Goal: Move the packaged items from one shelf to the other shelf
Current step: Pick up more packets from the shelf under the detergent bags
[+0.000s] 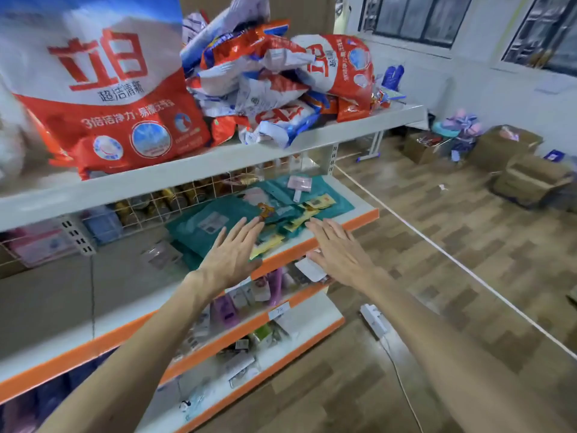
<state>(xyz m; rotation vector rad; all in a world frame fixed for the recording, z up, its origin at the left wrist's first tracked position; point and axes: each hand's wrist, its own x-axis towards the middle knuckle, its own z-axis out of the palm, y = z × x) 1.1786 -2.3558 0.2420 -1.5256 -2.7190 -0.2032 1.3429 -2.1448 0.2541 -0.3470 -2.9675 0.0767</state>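
From the head camera, both arms reach forward toward a white shop rack with orange edge strips. The left hand hovers palm down with fingers spread, empty, over the front of the teal packets lying flat on the second shelf. The right hand is also flat and spread, holding nothing, just above that shelf's orange front edge near its right end. The teal packets lie overlapping, their long sides running roughly along the shelf from left-near to right-far, with small yellow sachets scattered over them and a pink packet toward the back. Behind them a wire grid divider fences off cans.

The top shelf is piled to its rim: a large red-and-white detergent bag stands upright at the left, and a loose heap of smaller detergent bags lies tilted every way, some overhanging the front edge. The left part of the second shelf is bare. Lower shelves hold bottles and small boxes. To the right, open wooden floor extends to cardboard boxes by the wall.
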